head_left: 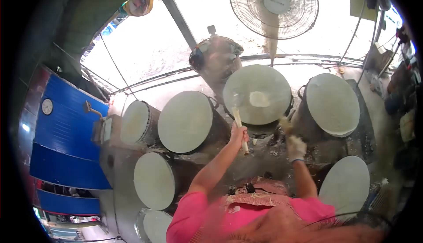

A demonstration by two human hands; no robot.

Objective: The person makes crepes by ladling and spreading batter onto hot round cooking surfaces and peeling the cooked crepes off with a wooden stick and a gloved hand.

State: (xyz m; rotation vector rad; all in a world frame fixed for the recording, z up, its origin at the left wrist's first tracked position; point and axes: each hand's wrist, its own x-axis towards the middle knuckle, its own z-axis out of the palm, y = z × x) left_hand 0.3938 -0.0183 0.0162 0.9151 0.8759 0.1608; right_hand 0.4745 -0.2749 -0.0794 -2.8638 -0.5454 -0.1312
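Near the front edge of the middle round pale griddle, my bare left hand is closed around a light-coloured stick, whose upper end reaches over the griddle's rim. A small whitish patch lies on that griddle. My right hand, in a whitish glove, is to the right and a little lower, with its fingers curled and blurred. It appears to hold a yellowish tool beside the griddle's front right edge; the tool's shape is smeared.
Round pale tops stand on both sides, including the left one, right one and lower right one. A large fan stands beyond the griddles. A cluttered container is behind them.
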